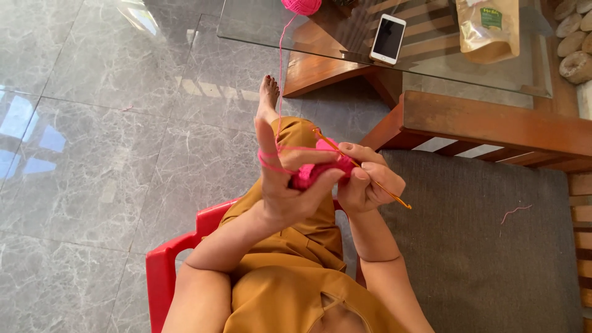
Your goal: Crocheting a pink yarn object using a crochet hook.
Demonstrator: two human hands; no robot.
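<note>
The crochet piece (pixel 311 172) is a small lump of bright pink yarn, thick and a little folded, and it sits between the two hands in front of the person's knee. The left hand (pixel 285 179) grasps it from below with the thumb and the bent fingers, while the index finger stands straight up with the pink yarn strand (pixel 281 68) wound around it in a few loops. From this finger the strand goes up, thin and almost straight, to the pink yarn ball (pixel 301 5) that lies on the glass table (pixel 265 28) at the top edge of the view (only its lower part is visible). The right hand (pixel 369 185) is closed around a thin golden crochet hook (pixel 364 172), which lies across the fingers; its front end goes into the top of the pink piece and its back end points out to the right. On the glass table there are also a white phone (pixel 388 39) with a dark screen and a tan paper pouch (pixel 488 28). The person sits on a red plastic chair (pixel 165 265) and wears mustard-coloured clothes. A short scrap of pink yarn (pixel 515 211) lies on the grey cushion (pixel 481 259) to the right, well apart from the hands.
</note>
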